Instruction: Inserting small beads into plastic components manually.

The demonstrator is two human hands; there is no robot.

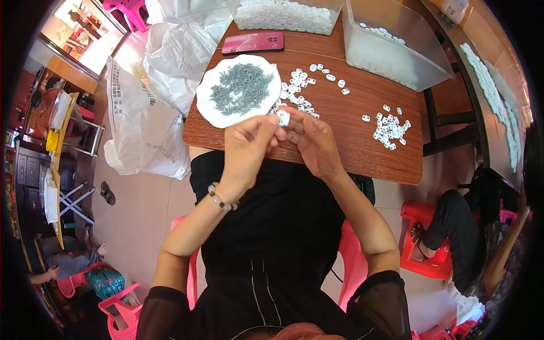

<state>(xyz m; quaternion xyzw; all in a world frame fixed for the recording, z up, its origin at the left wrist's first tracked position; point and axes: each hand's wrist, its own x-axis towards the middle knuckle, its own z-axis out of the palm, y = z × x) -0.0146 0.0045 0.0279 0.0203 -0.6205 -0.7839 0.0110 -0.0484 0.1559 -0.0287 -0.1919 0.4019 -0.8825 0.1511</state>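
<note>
A small white plastic piece with dark holes (284, 118) is pinched in the fingertips of my left hand (245, 148), above the table's near edge. My right hand (315, 144) meets it from the other side, thumb and fingers closed at the piece; whatever else they hold is hidden. Just beyond my left hand is a white scalloped plate (207, 111), bearing a heap of small grey pins (242, 85). Loose white pieces (296, 85) lie beside the plate. A separate pile of white pieces (391, 129) sits to the right.
The brown wooden table (351, 150) carries a red phone (253, 43). Along its far side stand a clear bin full of white pieces (283, 17) and a deeper translucent bin (391, 56). White sacks (148, 122) stand on the left. Another person's leg (453, 221) shows at right, by a red chair (425, 263).
</note>
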